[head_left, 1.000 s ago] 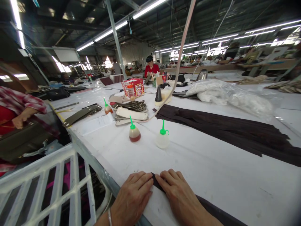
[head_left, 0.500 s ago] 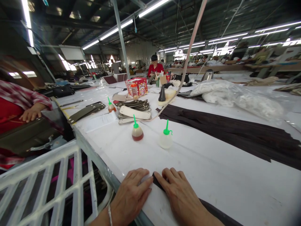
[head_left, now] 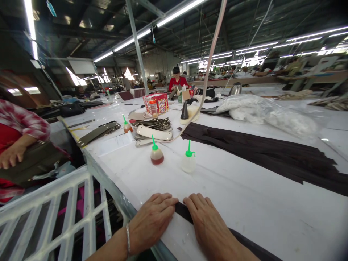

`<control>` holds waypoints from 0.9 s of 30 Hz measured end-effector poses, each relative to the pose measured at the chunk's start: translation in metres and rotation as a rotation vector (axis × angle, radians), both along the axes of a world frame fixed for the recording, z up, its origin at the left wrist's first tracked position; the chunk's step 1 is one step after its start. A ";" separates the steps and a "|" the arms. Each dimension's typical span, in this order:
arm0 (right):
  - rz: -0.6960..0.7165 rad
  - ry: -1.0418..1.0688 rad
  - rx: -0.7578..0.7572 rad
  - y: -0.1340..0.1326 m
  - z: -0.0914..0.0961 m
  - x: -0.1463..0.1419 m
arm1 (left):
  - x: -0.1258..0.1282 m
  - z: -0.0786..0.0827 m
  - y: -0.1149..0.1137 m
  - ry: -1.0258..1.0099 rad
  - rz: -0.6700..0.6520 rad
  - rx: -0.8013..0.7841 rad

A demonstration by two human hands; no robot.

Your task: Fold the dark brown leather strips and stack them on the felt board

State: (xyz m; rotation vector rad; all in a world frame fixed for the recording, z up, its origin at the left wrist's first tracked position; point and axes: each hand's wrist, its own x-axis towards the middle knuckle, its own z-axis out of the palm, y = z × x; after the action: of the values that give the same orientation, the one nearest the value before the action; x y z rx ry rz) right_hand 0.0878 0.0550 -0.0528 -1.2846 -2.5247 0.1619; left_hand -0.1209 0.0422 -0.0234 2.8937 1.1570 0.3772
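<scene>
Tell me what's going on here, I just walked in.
A person has both bare hands on a narrow dark strip lying on a white table. The left hand has its fingertips at the strip's far end; the right hand lies over it just behind. Beyond stand two green-tipped bottles, one holding reddish liquid, the other whitish. More dark strips lie to the right.

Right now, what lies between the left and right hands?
The head view shows part of a dark strip between the left hand and the right hand.
</scene>
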 end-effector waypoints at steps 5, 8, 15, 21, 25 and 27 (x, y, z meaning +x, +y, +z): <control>0.119 0.024 -0.003 0.001 0.004 0.013 | 0.000 0.006 0.003 -0.017 -0.025 -0.062; 0.172 0.008 0.048 0.001 0.006 0.021 | 0.002 0.005 0.003 -0.039 -0.005 -0.079; 0.245 -0.053 0.125 -0.002 0.009 0.034 | 0.005 -0.001 0.006 0.022 -0.017 -0.072; 0.268 -0.095 0.127 -0.004 0.013 0.043 | 0.011 0.003 0.006 0.078 -0.008 -0.049; 0.265 -0.113 0.140 -0.008 0.017 0.051 | 0.016 0.005 0.005 0.124 0.007 -0.054; 0.267 -0.120 0.137 -0.009 0.018 0.056 | 0.019 0.006 0.005 0.150 0.011 -0.050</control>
State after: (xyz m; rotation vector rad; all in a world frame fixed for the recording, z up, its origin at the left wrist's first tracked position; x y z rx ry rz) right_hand 0.1437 0.0456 -0.0344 -0.9285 -2.7482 -0.0322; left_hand -0.1020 0.0468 -0.0174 2.9162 1.1824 0.1308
